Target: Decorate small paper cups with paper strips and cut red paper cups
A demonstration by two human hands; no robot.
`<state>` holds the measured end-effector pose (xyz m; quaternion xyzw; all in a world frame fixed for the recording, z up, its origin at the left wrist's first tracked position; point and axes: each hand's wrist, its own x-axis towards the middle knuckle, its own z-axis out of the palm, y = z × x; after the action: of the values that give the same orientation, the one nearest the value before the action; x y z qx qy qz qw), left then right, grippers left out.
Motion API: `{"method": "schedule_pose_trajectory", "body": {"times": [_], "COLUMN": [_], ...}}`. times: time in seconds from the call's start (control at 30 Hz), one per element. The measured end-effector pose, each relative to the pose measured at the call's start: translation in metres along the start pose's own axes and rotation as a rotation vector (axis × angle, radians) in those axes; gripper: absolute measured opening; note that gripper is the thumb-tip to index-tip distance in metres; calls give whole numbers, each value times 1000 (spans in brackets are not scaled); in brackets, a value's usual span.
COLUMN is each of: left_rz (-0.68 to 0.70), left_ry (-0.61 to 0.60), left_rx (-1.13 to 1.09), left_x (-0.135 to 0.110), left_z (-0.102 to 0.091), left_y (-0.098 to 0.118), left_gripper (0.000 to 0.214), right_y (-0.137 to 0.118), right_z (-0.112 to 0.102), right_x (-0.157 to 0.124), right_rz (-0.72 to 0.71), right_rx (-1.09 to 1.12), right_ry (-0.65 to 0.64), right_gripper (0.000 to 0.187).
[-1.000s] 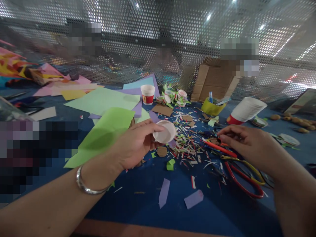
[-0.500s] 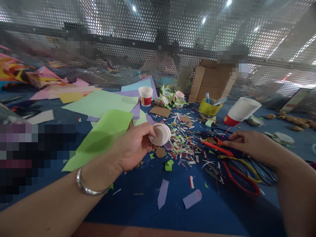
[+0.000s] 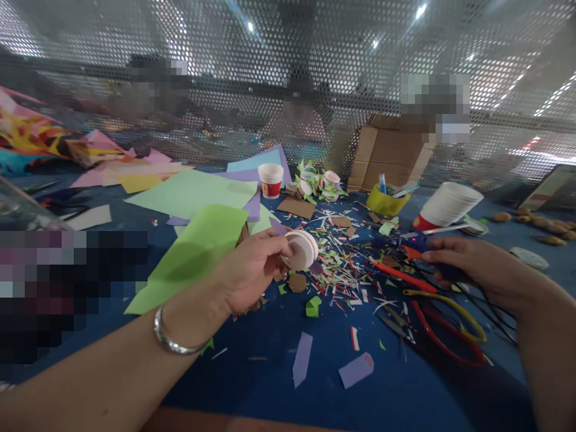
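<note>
My left hand point(image 3: 258, 264), a silver bangle on its wrist, pinches a short white round piece point(image 3: 301, 250) that looks like a paper cup's cut-off base. A bit of purple paper shows at its edge. My right hand point(image 3: 468, 264) is closed around a dark blue hot glue gun point(image 3: 398, 241) with an orange trigger and a white glue stick at its back. The gun is held just over the table, partly hidden by my fingers. Below it lie orange-handled scissors point(image 3: 405, 277) and scissors with red and yellow loops point(image 3: 450, 342).
Paper scraps point(image 3: 337, 264) litter the middle of the blue table. Green paper sheets point(image 3: 193, 246) lie left. Behind stand a paper cup point(image 3: 270, 180), decorated round pieces point(image 3: 315, 183), a yellow holder point(image 3: 387, 201) and a cardboard box point(image 3: 387, 153). Stacked cups point(image 3: 450, 207) lean at right.
My right hand has closed on the glue gun and lifted it slightly, bringing its glue stick into sight. My left hand still holds the white round piece, tilted a little differently.
</note>
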<state>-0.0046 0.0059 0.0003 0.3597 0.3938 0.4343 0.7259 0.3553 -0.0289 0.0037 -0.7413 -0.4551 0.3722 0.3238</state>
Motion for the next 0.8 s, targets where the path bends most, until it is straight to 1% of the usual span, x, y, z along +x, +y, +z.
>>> {"method": "schedule_pose_trajectory", "body": {"times": [0.1,0.17,0.23,0.33,0.4,0.47,0.63,0.73,0.8], "left_rz": [-4,2,17,31,19,11,23,32,20], "left_ry": [-13,-57,-84,-65,-62,-75,-130,-182,-195], "left_rx": [6,36,58,7,-36,-48,-30,-7,-3], "left_x": [-1,-1,-1,0,0,-1,-3,-3,-3], "left_z": [0,0,0,-1,-1,-1,2,2,2], "left_y": [0,0,0,-2,-3,-3,-1,-1,-1], "left_gripper": [20,14,12,10,12,15,18,20,22], "right_y": [-5,-9,-12,-16,-19,-23,-33,-32,-28], "right_z": [1,2,5,13,20,26,38,43,45], "right_x": [-5,-10,-15,-23,-29,-34,-46,-50,-52], "right_rz": [-22,-29,-31,-50,-75,-106,-137,-96,-86], "right_rx": [161,258,364,477,514,568,615,540,457], "right_ry": [65,64,-9,-158,-212,-232,-247,-289,-298], "right_gripper": [37,41,43,42,39,35,34,35,36]}}
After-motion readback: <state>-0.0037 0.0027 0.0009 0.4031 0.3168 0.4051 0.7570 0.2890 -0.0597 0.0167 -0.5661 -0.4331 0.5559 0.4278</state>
